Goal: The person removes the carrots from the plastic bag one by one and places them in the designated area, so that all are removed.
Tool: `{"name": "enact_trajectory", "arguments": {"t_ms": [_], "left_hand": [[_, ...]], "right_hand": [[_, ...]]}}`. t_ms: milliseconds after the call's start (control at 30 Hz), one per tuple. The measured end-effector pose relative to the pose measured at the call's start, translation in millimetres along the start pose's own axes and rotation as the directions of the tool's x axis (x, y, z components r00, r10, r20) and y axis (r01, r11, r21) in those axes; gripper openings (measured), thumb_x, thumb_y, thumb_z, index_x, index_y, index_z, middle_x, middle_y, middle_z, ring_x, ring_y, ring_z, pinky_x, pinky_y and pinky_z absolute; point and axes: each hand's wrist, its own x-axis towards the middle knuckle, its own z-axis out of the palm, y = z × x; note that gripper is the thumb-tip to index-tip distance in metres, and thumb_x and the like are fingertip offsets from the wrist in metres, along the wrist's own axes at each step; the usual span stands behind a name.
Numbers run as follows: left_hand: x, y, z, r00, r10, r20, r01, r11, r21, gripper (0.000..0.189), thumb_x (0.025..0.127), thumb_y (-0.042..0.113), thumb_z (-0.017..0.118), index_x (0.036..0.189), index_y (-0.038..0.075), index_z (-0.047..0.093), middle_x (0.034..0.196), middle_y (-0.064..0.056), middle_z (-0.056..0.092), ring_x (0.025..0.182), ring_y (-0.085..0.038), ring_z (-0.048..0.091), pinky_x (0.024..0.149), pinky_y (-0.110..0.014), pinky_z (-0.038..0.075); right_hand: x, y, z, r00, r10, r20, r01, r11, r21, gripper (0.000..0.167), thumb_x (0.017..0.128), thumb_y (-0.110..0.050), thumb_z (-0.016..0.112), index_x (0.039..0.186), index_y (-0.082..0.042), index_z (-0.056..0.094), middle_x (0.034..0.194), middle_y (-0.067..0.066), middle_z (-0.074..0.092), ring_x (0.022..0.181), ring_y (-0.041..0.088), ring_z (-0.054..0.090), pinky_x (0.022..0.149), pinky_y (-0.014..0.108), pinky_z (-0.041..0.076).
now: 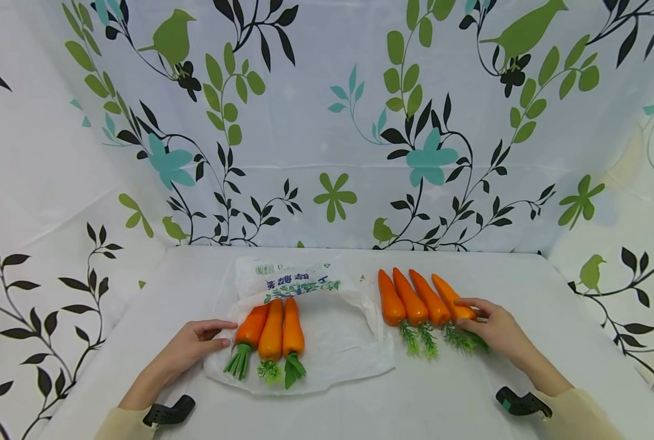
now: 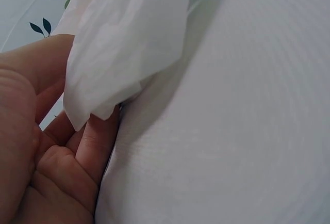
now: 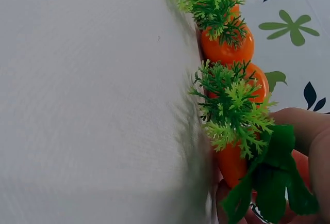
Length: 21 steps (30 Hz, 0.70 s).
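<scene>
A white plastic bag (image 1: pixel 349 348) with blue and green print lies flat, and three toy carrots (image 1: pixel 271 330) with green tops sit side by side at its opening. At the bag's left edge, my left hand (image 1: pixel 195 345) holds the plastic beside the leftmost carrot; the left wrist view shows the bag's corner (image 2: pixel 129 43) between thumb and fingers. Right of the bag, several more toy carrots (image 1: pixel 412 299) form a row, tops toward me. My right hand (image 1: pixel 494 324) grips the rightmost carrot (image 1: pixel 445 290) near its leafy top (image 3: pixel 270 177); its fingertips are partly hidden in the right wrist view.
Everything rests on a white-covered table (image 1: pixel 415 403). Behind it hangs a patterned cloth (image 1: pixel 316 140) with leaves, birds and flowers. Each wrist wears a black device, one on the left (image 1: pixel 169 410) and one on the right (image 1: pixel 522 403).
</scene>
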Motion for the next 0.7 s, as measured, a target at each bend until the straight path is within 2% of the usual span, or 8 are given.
{"name": "enact_trajectory", "arguments": {"t_ms": [300, 467, 700], "left_hand": [[0.2, 2.4, -0.6, 1.000, -0.015, -0.011, 0.015, 1.000, 0.011, 0.042, 0.091, 0.020, 0.074, 0.127, 0.000, 0.066, 0.134, -0.021, 0.058, 0.114, -0.001, 0.055, 0.091, -0.015, 0.044], [0.2, 1.5, -0.6, 1.000, -0.022, -0.015, 0.022, 1.000, 0.007, 0.042, 0.091, 0.020, 0.074, 0.127, 0.000, 0.065, 0.134, -0.020, 0.058, 0.114, 0.000, 0.054, 0.091, -0.014, 0.043], [-0.2, 1.1, 0.4, 1.000, -0.027, -0.014, 0.027, 1.000, 0.002, 0.042, 0.091, 0.020, 0.074, 0.127, 0.000, 0.066, 0.135, -0.020, 0.058, 0.116, 0.001, 0.053, 0.092, -0.013, 0.042]], "right_hand": [[-1.6, -4.6, 2.5, 1.000, -0.006, 0.011, 0.006, 1.000, 0.016, 0.049, 0.093, -0.030, 0.072, 0.133, -0.005, 0.061, 0.139, 0.030, 0.050, 0.116, 0.047, 0.056, 0.090, 0.055, 0.050], [-1.9, -5.6, 2.4, 1.000, -0.026, 0.004, 0.026, 0.999, 0.022, 0.047, 0.093, -0.024, 0.072, 0.135, -0.005, 0.060, 0.139, 0.030, 0.050, 0.115, 0.046, 0.057, 0.089, 0.053, 0.052], [-3.9, -5.1, 0.8, 0.998, -0.065, -0.007, 0.065, 0.998, -0.004, 0.051, 0.092, -0.023, 0.073, 0.137, -0.003, 0.058, 0.135, 0.031, 0.053, 0.112, 0.047, 0.059, 0.089, 0.056, 0.051]]}}
